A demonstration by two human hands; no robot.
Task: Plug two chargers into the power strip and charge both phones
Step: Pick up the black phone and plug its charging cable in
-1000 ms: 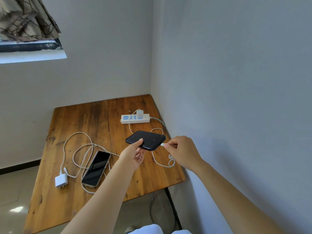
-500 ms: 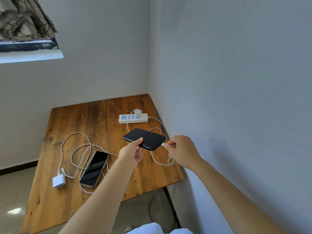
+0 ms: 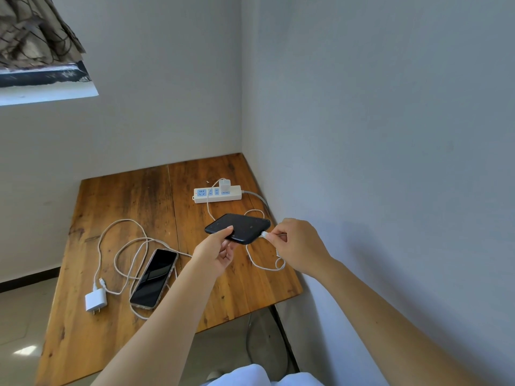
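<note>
Now, head view: one camera, taken top to bottom.
Power strip: white plastic power strip at the wooden table's far corner, one white charger plugged in.
Left hand: pinching the black slab phone, held above the table.
Right hand: fingers closed on the white cable plug.
Change: a second ago the plug sat just off the phone's end; it now touches the port, seating unclear.
Remaining: second white charger unplugged beside the glossy dark phone.
</note>
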